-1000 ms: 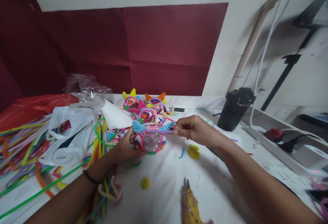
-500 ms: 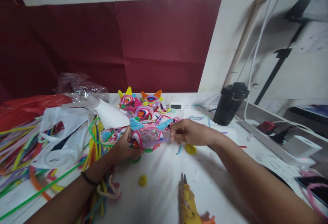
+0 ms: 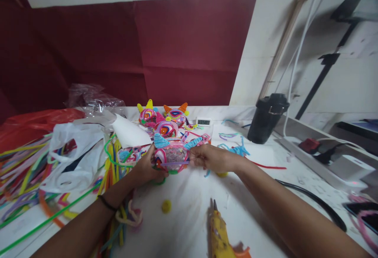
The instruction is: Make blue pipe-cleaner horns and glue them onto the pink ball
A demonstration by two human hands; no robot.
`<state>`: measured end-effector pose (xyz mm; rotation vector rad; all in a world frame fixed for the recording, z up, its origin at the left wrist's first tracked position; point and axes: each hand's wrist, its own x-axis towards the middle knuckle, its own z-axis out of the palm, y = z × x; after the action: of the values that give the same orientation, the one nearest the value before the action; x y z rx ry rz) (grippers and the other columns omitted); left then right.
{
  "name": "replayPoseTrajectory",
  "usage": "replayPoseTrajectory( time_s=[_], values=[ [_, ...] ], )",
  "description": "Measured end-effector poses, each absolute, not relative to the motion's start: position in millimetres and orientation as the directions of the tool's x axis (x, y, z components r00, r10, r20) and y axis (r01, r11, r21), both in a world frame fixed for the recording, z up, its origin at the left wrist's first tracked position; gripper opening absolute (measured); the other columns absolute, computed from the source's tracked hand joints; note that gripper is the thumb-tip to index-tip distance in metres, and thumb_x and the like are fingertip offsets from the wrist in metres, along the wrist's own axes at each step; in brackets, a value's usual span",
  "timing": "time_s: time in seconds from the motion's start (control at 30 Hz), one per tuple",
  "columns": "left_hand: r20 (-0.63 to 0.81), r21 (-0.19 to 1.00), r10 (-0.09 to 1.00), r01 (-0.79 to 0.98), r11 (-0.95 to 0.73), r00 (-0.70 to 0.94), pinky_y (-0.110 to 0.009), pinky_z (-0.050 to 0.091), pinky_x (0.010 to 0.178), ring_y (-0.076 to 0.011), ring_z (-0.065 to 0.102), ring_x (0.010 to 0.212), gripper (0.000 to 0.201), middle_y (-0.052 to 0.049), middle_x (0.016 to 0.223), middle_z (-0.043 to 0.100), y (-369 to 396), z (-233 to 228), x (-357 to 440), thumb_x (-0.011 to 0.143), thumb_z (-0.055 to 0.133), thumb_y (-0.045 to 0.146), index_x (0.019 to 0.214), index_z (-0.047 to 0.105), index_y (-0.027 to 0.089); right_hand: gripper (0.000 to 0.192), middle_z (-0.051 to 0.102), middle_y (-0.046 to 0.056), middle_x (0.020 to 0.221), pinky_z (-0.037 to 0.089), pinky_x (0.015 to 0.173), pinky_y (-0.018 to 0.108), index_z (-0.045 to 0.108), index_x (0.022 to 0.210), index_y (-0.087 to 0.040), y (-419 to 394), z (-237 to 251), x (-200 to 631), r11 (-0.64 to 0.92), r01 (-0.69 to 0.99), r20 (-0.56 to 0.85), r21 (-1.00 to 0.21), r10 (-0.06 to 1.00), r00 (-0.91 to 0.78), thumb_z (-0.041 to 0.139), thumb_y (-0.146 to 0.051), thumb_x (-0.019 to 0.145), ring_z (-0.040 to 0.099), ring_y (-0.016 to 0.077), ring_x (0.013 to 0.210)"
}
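Observation:
A rounded craft figure [image 3: 176, 154], covered in coiled coloured pipe cleaners with two light-blue ears on top, is held upright above the table. My left hand [image 3: 149, 168] is wrapped round its left side, thumb underneath. My right hand [image 3: 212, 158] is at its right edge, fingers pinched on a thin purple pipe cleaner [image 3: 175, 164] that lies across the lower front. The middle of the front is a greyish-pink patch without coils. Behind stand similar figures, one with pink ears [image 3: 166, 129], one with yellow ears [image 3: 147, 115] and one with orange ears [image 3: 176, 114].
A yellow glue gun [image 3: 219, 230] lies in front, near a small yellow coil [image 3: 166, 206]. Loose pipe cleaners [image 3: 22, 167] and a white plastic bag [image 3: 69, 171] fill the left. To the right are a black cup [image 3: 267, 120], a power strip [image 3: 313, 161] and a small digital clock [image 3: 203, 121].
My right hand has moved left to the figure's edge, and the purple strand now lies flatter across its front. My left hand keeps its hold.

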<state>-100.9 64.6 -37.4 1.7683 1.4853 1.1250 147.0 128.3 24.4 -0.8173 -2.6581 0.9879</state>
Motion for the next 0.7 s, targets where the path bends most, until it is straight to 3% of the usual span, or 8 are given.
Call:
replayPoseTrajectory(
  time_s=[0.27,0.7],
  values=[
    [0.247,0.869,0.969,0.436,-0.233,0.024,-0.04,0.047,0.093,-0.0288,0.057,0.111,0.073,-0.008,0.113,0.064,69,-44,-103,0.051,0.084,0.031,0.113,0.046,0.02,0.01,0.05,-0.001,0.063,0.041,0.053,0.022,0.052,0.07,-0.016,131,22,146,0.6,0.39,0.003,-0.699,0.547,-0.837,0.051,-0.018,0.08,0.049,0.011,0.059],
    [0.199,0.966,0.976,0.148,-0.211,0.093,-0.037,0.049,0.091,-0.0282,0.056,0.114,0.082,-0.01,0.124,0.059,58,-33,-87,0.048,0.086,0.019,0.116,0.04,0.022,0.005,0.058,0.001,0.072,0.049,0.055,0.022,0.058,0.077,-0.014,138,21,154,0.467,0.287,-0.021,-0.836,0.495,-0.869,0.055,-0.018,0.079,0.055,0.0115,0.066]
  ],
)
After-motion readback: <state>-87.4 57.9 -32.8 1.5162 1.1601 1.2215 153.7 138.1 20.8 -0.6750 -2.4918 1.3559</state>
